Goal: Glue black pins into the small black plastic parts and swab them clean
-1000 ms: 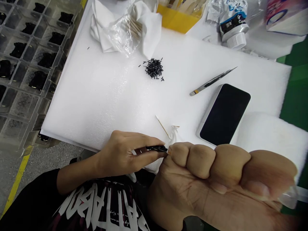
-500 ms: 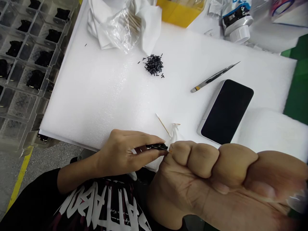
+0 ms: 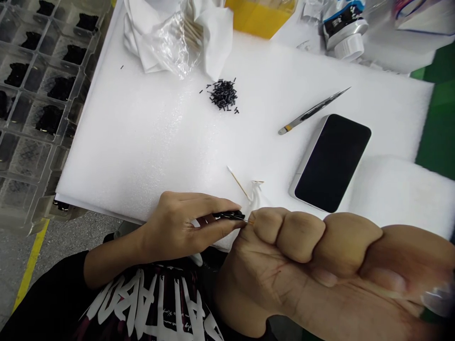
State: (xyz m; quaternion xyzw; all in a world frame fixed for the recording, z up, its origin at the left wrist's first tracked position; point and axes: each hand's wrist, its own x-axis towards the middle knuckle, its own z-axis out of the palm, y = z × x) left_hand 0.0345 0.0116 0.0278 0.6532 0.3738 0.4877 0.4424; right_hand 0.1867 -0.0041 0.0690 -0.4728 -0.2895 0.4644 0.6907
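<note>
My left hand pinches a small glossy black part between thumb and fingers, at the front edge of the white foam sheet. Large in the foreground, my right hand is closed in a fist around a tool mostly hidden by the fingers. Its thin metal needle tip, orange at the base, pokes out toward the black part; I cannot tell whether they touch. A bit of clear plastic shows at the fist's other end. Just beyond the hands lie a cotton swab and a crumpled white tissue.
Tiny black rods form a pile on the foam. Tweezers and a phone lie to the right. At the back are a bag of swabs, a yellow box and a white-capped tube. A compartment tray holds black parts, left.
The view has shifted slightly, so the things on the foam appear a little further left. Both hands keep their grips and nearly the same pose.
</note>
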